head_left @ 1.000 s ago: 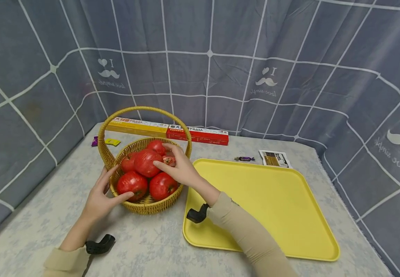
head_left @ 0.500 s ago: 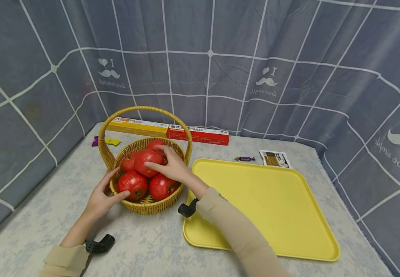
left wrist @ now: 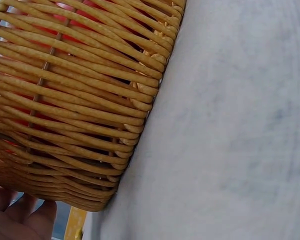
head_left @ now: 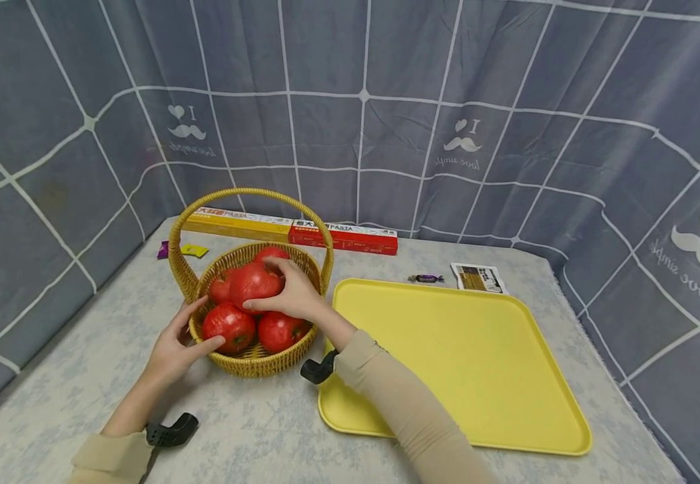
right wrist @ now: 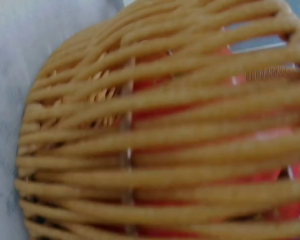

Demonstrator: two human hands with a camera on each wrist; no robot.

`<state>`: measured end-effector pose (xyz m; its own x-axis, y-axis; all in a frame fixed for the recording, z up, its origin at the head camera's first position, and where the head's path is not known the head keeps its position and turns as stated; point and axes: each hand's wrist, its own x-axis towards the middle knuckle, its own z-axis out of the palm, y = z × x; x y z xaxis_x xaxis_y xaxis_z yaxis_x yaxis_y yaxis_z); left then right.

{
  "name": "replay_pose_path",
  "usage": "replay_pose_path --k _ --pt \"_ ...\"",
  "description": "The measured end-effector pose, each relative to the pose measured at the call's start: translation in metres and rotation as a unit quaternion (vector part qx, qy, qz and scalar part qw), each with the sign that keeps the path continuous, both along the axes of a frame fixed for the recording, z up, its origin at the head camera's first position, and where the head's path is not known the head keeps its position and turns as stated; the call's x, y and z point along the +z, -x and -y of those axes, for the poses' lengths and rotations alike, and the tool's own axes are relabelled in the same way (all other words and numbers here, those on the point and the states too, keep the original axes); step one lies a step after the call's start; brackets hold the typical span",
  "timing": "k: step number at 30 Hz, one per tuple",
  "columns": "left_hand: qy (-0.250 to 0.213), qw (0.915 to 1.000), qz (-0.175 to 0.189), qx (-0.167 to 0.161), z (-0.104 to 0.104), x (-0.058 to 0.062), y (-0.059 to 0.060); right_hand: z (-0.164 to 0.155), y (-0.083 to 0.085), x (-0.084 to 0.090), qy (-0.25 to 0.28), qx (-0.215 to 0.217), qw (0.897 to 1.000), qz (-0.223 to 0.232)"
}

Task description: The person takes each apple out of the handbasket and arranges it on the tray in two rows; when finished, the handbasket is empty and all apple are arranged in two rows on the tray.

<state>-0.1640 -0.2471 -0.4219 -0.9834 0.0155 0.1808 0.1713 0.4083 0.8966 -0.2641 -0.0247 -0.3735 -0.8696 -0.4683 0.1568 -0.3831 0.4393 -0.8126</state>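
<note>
A woven basket (head_left: 253, 366) with a tall arched handle holds several red fruits. On top lies a large, angular pomegranate (head_left: 249, 282), with my right hand (head_left: 298, 292) curled round its right side, thumb low and fingers over the top. Rounder red apples (head_left: 228, 327) sit beneath and around it. My left hand (head_left: 174, 346) grips the basket's left rim, thumb and fingers spread apart along it. In the left wrist view, its fingertips (left wrist: 32, 215) meet the weave. The right wrist view is filled by the basket's side (right wrist: 140, 135), with the hand out of sight.
A yellow tray (head_left: 464, 363) lies right of the basket, under my right forearm. Yellow (head_left: 237, 225) and red (head_left: 343, 238) pasta boxes stand behind. Small wrapped sweets (head_left: 194, 250) lie at the back left, a purple candy (head_left: 425, 278) and flat packet (head_left: 479, 277) behind the tray.
My right hand has shifted left and slightly down, its fingers and thumb coming round the top pomegranate. My left hand has stayed at the basket's rim.
</note>
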Motion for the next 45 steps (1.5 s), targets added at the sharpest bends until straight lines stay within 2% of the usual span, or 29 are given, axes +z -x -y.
replay_pose_path --k 6,13,16,22,26,29,33,38,41,45 --pt "-0.001 1.0000 0.007 -0.004 -0.001 -0.002 0.000 -0.003 -0.006 0.003 -0.012 -0.001 1.000 -0.014" --pt "-0.003 1.0000 0.007 -0.002 -0.002 -0.003 -0.001 -0.019 -0.023 0.010 0.007 0.040 0.998 -0.045" --pt "-0.002 1.0000 0.008 0.000 -0.002 -0.003 -0.001 -0.033 -0.030 0.013 0.016 0.063 0.997 -0.045" --pt "-0.001 0.9999 0.014 0.003 -0.002 -0.003 -0.002 -0.072 -0.040 0.021 0.022 0.114 0.993 -0.018" --pt "0.003 0.9998 0.020 0.003 0.000 -0.003 -0.003 -0.101 -0.037 0.021 0.017 0.142 0.989 -0.023" --pt "0.007 0.9998 0.018 0.003 0.000 -0.002 -0.003 -0.123 -0.030 0.019 0.022 0.147 0.989 -0.020" --pt "0.009 0.9998 0.017 0.004 0.000 -0.002 -0.002 -0.148 -0.019 0.015 0.043 0.114 0.993 -0.011" --pt "0.004 0.9999 0.010 0.002 -0.002 0.000 -0.002 -0.165 -0.003 0.005 0.082 0.017 0.996 -0.002" --pt "0.002 1.0000 0.007 0.003 -0.002 0.001 -0.001 -0.166 0.005 -0.005 0.098 -0.049 0.994 -0.001" --pt "0.002 1.0000 0.008 0.004 -0.001 0.002 -0.002 -0.160 0.014 -0.022 0.083 -0.128 0.988 -0.009"
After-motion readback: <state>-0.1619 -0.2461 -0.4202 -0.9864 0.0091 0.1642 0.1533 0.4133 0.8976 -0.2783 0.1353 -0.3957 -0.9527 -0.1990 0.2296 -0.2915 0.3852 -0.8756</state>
